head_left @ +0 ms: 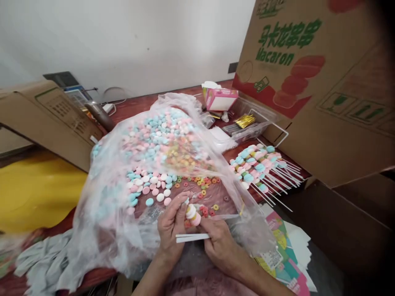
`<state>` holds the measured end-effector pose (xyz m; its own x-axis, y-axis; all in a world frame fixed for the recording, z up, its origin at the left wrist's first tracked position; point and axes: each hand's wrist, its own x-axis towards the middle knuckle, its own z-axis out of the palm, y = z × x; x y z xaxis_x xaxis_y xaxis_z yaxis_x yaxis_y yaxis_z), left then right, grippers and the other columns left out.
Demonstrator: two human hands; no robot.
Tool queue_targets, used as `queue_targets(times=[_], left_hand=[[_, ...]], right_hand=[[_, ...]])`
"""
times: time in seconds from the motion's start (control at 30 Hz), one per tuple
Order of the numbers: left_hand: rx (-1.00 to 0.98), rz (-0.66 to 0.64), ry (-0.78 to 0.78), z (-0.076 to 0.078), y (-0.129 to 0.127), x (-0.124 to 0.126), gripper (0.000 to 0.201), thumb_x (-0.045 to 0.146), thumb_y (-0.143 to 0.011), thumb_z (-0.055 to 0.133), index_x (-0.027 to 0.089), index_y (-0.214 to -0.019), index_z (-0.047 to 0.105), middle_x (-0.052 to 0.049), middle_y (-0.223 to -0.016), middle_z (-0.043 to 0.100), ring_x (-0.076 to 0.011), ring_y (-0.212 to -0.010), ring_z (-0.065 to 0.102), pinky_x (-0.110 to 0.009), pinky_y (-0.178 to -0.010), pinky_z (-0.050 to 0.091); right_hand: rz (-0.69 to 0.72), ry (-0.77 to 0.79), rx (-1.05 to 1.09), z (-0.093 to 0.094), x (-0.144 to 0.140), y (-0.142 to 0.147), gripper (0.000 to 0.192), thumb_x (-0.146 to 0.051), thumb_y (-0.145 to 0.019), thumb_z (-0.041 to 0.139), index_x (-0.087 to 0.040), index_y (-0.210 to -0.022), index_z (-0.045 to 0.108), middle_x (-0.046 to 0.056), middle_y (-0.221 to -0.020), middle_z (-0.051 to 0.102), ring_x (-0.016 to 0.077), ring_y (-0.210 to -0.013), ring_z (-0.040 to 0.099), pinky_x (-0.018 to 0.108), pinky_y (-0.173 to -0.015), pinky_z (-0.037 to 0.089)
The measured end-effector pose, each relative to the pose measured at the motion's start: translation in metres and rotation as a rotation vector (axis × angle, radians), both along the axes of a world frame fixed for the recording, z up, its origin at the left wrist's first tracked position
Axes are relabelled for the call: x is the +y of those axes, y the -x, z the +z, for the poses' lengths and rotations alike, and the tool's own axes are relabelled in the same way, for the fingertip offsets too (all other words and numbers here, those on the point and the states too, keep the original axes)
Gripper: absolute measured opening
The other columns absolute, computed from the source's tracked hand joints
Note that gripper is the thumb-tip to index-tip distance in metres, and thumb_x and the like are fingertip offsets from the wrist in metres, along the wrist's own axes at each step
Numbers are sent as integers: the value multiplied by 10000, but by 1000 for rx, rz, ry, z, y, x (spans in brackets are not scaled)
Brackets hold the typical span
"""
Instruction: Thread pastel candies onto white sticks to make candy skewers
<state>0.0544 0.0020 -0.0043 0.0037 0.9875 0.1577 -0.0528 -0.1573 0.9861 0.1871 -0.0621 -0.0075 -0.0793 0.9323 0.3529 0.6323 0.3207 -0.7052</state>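
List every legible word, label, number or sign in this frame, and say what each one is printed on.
"Macaron": green letters on the big cardboard box at right.
Green Chinese characters above it on the same box, seemingly "马卡龙串串".
Top edge of that box: more green print, cut off and unreadable.
Handling symbols on the box side: no legible text.
Pink carton: print too blurred.
Colourful printed sheets: too small to read.
Left cardboard box: printed grid, illegible.

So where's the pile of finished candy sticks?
The finished candy sticks lie on the right of the head view, between the plastic bag and the cardboard box.
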Motion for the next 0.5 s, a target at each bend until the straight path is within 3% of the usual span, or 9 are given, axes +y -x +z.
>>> queue_targets(times=[0.13,0.2,0.27,0.37,0.5], left_hand=[[-13,-58,115,1,-3,8,388,529,-870,686,218,-1083,780,-109,-1207,748,-281,-1162,686,-434,-1044,547],[-74,-36,192,2,4,14,469,537,-874,679,250,-1244,707,-95,-1273,721,-269,-1165,689,-424,-1017,566],[-113,18,198,5,16,21,536,525,-864,696,266,-1330,643,-83,-1279,717,-253,-1151,697,-404,-988,585],[-36,65,205,8,33,26,546,539,-799,756,209,-1231,707,-85,-1137,772,-242,-1051,730,-372,-941,606],[146,-60,212,3,38,20,472,564,-742,780,174,-1008,795,-85,-982,802,-253,-939,756,-355,-855,634]], right_hand=[[-114,-50,-7,1,-2,-30,501,-2,-767,397,-260,-1072,698,12,-836,742,183,-743,716,262,-688,544],[-268,-117,-61,6,-5,-66,562,-23,-740,404,-239,-1169,697,34,-933,766,190,-798,720,272,-719,542],[-474,-107,-218,15,-5,-112,471,-74,-770,438,-221,-1102,739,57,-918,770,195,-761,705,273,-700,521],[-795,81,-608,36,7,-180,335,-115,-788,476,-173,-941,768,89,-741,732,221,-652,664,297,-601,443],[-859,356,-852,63,39,-226,262,-112,-844,534,-160,-982,752,140,-950,744,239,-800,703,291,-629,437]])
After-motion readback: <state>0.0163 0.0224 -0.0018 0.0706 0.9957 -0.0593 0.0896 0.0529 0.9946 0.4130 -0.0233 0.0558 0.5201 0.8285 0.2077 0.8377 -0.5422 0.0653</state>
